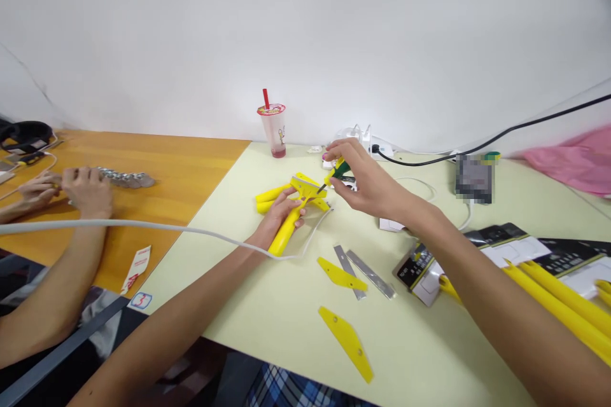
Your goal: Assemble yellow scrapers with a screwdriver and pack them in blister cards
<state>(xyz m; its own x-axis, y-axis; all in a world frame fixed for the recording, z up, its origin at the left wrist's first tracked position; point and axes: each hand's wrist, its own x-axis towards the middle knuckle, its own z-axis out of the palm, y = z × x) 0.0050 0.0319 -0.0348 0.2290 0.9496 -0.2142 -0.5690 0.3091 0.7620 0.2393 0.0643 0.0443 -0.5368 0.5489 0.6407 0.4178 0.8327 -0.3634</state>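
Observation:
My left hand [281, 211] is wrapped round the handle of a yellow scraper [286, 232], whose wide head points away from me. In my right hand [356, 175] is a screwdriver [340, 168] with a green and yellow handle, its tip down at the scraper's head. Whether the tip sits in a screw is too small to tell. Beyond my left hand lie more yellow handles [271, 193], partly hidden. Nearer me are a yellow blade cover [341, 275], a second yellow cover [347, 343] and thin metal blades [370, 273].
Packaged yellow scrapers [563, 292] lie under my right forearm. A cup with a red straw [274, 130] stands by the wall, near a power strip [358, 137]. A white cable [191, 229] crosses over my left forearm. At left, another person's hands [86, 191] work at an orange table [200, 152].

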